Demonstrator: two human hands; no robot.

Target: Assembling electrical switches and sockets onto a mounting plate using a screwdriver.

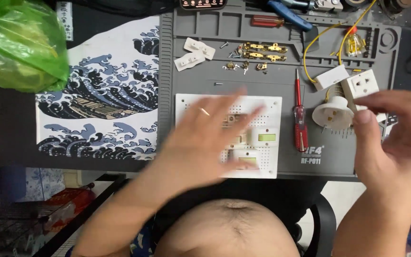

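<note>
On the counter (5, 143) in front of us lies a wave-print mat (101, 95), and to its right a grey work mat (272, 71) that carries most of the parts. A green bag (17, 43) sits at the far left corner. Near the middle of the grey mat is a white board (272, 107), and our left hand (205, 138) hovers over it, blurred, fingers spread apart and gripping nothing. Our right hand (400, 138) is at the right edge, its grip clamped on a white socket (361, 88), thumb pressed on the lower corner. Just beside the socket lie a round plug (331, 114) and a white box (331, 77) with yellow wires (319, 38). A red screwdriver (299, 119) rests between the board and the plug. Farther back we see two white clips (193, 53), brass strips (262, 51) and small screws (234, 64).
</note>
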